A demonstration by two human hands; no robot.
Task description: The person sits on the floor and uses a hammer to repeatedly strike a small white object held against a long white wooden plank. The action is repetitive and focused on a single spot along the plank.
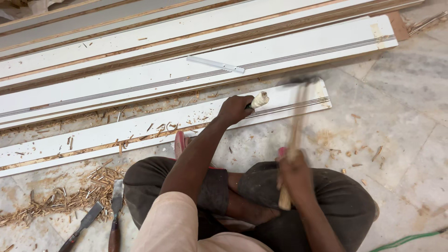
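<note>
Left hand [234, 110] is stretched forward, fingers clenched around a chisel [258, 100] whose pale handle end pokes out, set against the white grooved board [154, 128] lying on the floor [401, 107]. Right hand [293, 169] sits over the knee, fist wrapped around a wooden hammer [294, 140], blurred, head up near the board's end. Wood chips [70, 198] and two spare chisels [100, 221] sit to the left.

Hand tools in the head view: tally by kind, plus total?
Hammer, blurred, in right hand: 1
Chisel in left hand: 1
Chisels lying on floor and: 2
Flat white ruler on board: 1
Total: 5
</note>
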